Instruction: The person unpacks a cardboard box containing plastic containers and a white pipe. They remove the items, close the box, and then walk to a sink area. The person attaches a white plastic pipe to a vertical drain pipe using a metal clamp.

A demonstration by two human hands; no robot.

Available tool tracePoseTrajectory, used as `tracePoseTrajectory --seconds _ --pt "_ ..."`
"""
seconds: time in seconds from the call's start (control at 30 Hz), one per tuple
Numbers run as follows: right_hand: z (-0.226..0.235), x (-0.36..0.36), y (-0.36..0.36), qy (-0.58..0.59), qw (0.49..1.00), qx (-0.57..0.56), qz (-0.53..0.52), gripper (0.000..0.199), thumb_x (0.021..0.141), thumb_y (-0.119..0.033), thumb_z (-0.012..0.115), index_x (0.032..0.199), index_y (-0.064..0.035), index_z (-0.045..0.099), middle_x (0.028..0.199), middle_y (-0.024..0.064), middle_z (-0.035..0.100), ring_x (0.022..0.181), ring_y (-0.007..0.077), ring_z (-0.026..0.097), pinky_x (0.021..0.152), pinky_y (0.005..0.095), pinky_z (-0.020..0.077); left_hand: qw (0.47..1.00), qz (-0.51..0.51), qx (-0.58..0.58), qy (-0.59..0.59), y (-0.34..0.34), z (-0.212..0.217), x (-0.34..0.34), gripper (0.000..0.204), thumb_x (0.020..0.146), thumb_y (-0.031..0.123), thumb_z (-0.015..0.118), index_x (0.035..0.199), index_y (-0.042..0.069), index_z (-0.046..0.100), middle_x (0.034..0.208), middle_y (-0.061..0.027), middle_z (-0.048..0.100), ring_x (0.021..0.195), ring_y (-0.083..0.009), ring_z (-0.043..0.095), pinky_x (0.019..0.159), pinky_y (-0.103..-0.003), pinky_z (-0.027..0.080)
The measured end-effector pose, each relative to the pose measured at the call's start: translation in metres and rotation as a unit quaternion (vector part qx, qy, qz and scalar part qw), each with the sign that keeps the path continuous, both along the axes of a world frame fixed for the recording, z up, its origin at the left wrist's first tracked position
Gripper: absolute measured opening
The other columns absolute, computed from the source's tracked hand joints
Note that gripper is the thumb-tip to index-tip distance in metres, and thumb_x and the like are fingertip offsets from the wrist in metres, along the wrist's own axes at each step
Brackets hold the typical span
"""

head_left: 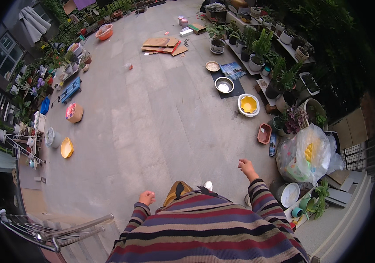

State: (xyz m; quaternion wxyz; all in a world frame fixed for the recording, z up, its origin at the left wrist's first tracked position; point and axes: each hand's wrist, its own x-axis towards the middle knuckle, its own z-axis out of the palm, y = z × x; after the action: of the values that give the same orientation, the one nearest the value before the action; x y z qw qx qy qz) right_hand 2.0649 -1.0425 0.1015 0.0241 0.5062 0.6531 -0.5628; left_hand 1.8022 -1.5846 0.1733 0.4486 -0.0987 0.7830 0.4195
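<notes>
My left hand (146,197) hangs beside my striped sweater (209,215), its fingers loosely bent and nothing in it. Out in front on the other side is my right hand (247,168), empty, with its fingers apart. Neither hand touches anything. Nearest to the right hand are a brown rectangular planter (264,133) and a large clear plastic bag (303,155) with yellow and green things inside. A white shoe tip (208,186) shows below me on the grey paving (152,131).
Potted plants line both sides. Flattened cardboard (161,42) lies ahead. On the right sit a white basin with a yellow bowl (249,104) and a metal bowl (224,85). A yellow basin (67,147) and a blue folding cart (70,90) stand left. A metal handrail (78,229) borders steps.
</notes>
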Motion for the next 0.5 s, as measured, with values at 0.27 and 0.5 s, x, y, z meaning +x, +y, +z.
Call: tracePoseTrajectory --seconds 0.27,0.5 --pt "0.019 -0.2 0.082 0.039 0.991 0.039 0.122 0.04 0.096 -0.02 0.059 0.13 -0.0009 0.059 0.112 0.0099 0.069 0.096 0.0185 0.068 0.077 0.0338 0.0537 0.99 -0.09 -0.098 -0.048 0.062 -0.055 -0.096 0.026 0.095 0.026 0.06 0.105 0.003 0.065 0.092 -0.0085 0.068 0.076 -0.0222 0.071 0.06 -0.034 0.052" --pt "0.001 -0.168 0.148 -0.237 0.966 -0.099 -0.023 0.036 0.089 -0.018 0.061 0.122 -0.0039 0.065 0.096 0.0093 0.071 0.08 0.0228 0.071 0.06 0.0373 0.0549 0.983 -0.081 -0.126 -0.101 0.116 -0.097 -0.276 0.022 0.096 0.023 0.058 0.103 0.002 0.064 0.09 -0.0103 0.068 0.073 -0.0231 0.07 0.057 -0.036 0.052"
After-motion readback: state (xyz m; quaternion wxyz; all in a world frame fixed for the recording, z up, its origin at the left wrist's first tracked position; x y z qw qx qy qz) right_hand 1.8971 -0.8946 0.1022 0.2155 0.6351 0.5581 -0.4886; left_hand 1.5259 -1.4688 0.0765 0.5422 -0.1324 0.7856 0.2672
